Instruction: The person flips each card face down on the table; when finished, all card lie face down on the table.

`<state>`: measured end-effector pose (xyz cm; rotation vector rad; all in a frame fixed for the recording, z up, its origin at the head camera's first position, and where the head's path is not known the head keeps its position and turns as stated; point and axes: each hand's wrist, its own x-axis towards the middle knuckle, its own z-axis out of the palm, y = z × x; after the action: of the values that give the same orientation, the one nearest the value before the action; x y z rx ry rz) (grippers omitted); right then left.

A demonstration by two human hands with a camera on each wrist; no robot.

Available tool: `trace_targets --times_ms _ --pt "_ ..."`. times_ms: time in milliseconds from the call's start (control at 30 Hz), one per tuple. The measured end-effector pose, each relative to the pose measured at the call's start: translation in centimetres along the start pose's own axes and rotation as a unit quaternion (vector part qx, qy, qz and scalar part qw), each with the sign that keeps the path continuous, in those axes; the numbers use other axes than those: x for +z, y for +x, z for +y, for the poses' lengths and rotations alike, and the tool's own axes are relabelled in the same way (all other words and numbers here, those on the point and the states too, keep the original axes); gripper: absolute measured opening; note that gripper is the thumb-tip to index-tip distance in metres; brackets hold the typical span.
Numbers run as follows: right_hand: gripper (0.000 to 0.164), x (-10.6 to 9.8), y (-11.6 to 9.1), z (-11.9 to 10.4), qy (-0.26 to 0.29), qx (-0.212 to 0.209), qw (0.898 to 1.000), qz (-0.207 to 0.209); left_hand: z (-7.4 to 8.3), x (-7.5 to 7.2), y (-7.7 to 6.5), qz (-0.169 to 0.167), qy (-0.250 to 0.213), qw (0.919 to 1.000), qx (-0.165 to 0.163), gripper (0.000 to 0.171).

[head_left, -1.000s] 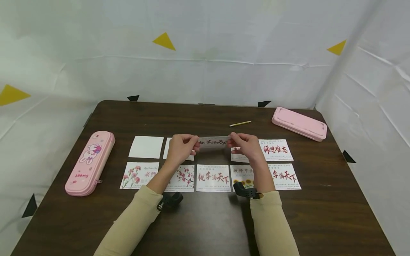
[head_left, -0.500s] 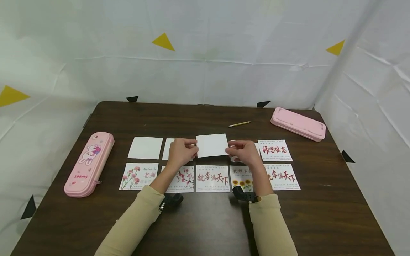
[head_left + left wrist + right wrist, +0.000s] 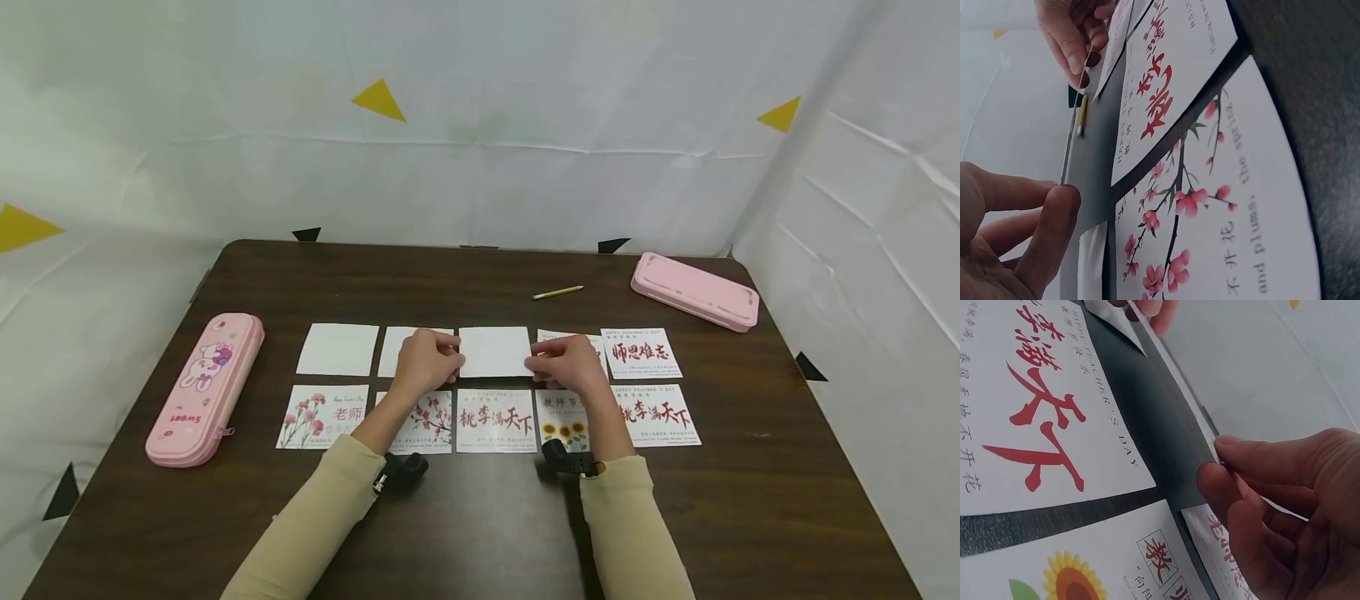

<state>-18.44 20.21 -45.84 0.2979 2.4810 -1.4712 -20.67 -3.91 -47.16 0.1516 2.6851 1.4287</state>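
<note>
A card (image 3: pixel 495 352), blank white side up, is held level between both hands in the middle of the back row. My left hand (image 3: pixel 427 360) pinches its left edge between thumb and fingers, and my right hand (image 3: pixel 573 364) pinches the right edge. Both wrist views show the card edge-on, raised off the table. Below it in the head view lies a card with red Chinese lettering (image 3: pixel 496 421). A pink blossom card (image 3: pixel 1179 212) is partly hidden by my left arm, and a sunflower card (image 3: pixel 1079 581) by my right.
Two blank white cards (image 3: pixel 337 350) lie at the back left. A carnation card (image 3: pixel 322 417) is at front left, red-lettered cards (image 3: pixel 641 353) at right. Pink pencil cases stand at the left (image 3: pixel 204 389) and back right (image 3: pixel 694 291). A pencil (image 3: pixel 558 292) lies behind the cards.
The card was upright with its lettering showing; it has been tipped over to its blank side and lowered toward the table. Both hands keep their pinch on its edges.
</note>
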Motion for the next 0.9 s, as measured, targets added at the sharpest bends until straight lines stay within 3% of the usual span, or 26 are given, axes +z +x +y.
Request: trace_targets --times_ms 133,367,700,900 --pt "0.036 -0.02 -0.02 0.09 -0.011 0.004 1.0 0.003 0.1 0.17 0.0 -0.012 0.009 0.9999 0.001 0.026" --pt "0.034 0.01 0.22 0.28 -0.023 0.005 1.0 0.006 0.37 0.32 -0.14 -0.04 -0.007 0.9988 -0.027 0.03" --pt "0.034 0.25 0.29 0.03 -0.031 -0.001 0.999 0.008 0.56 0.13 -0.37 -0.032 0.009 0.9992 -0.022 0.029" --pt "0.032 0.51 0.21 0.13 -0.036 -0.015 0.999 0.004 0.79 -0.21 -0.82 -0.015 0.052 0.9985 -0.011 0.03"
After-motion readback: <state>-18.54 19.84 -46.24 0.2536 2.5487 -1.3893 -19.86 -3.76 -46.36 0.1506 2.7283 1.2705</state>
